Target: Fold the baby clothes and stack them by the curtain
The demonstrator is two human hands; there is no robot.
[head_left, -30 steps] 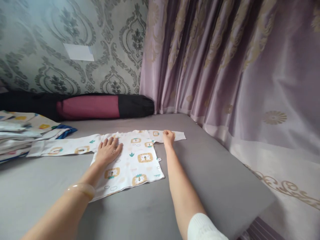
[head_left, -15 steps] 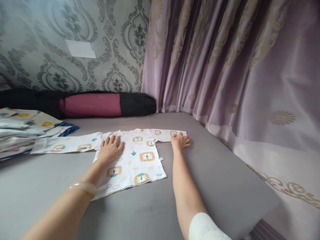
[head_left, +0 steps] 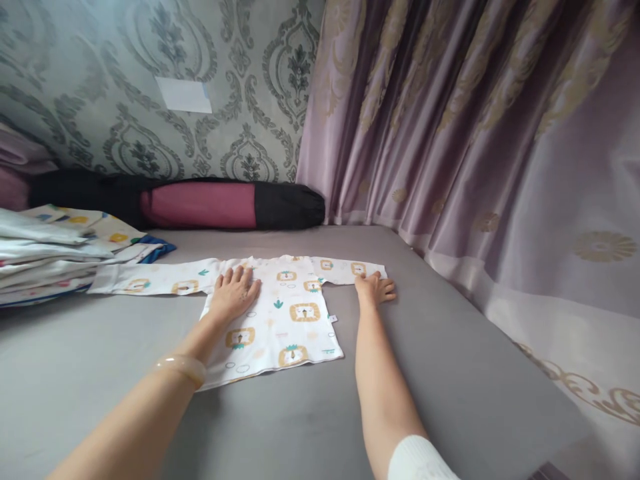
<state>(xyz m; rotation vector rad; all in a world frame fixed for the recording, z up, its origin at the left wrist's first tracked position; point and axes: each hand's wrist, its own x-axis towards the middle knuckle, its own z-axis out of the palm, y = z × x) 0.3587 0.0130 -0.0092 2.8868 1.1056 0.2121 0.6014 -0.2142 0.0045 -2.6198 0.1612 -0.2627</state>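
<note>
A small white long-sleeved shirt (head_left: 273, 320) printed with orange lion faces and green leaves lies spread on the grey bed surface, both sleeves stretched out sideways. My left hand (head_left: 236, 293) rests flat on the upper left of its body, fingers extended; a pale bangle (head_left: 183, 368) circles that wrist. At the cuff end of the right sleeve (head_left: 340, 270), my right hand (head_left: 375, 287) presses down with its thumb by the lower edge of the cuff and its fingers spread on the bed. The left sleeve (head_left: 160, 280) reaches to a clothes pile.
A pile of folded clothes (head_left: 55, 250) sits at the left. Along the patterned wall lies a long black and maroon bolster-like bundle (head_left: 200, 205). Purple curtains (head_left: 450, 147) hang past the bed's right edge. Pinkish folded fabric (head_left: 20, 153) shows at far left.
The camera view has turned slightly left, so everything sits farther right in the picture. Both hands keep nearly the same places on the shirt, which lies as before.
</note>
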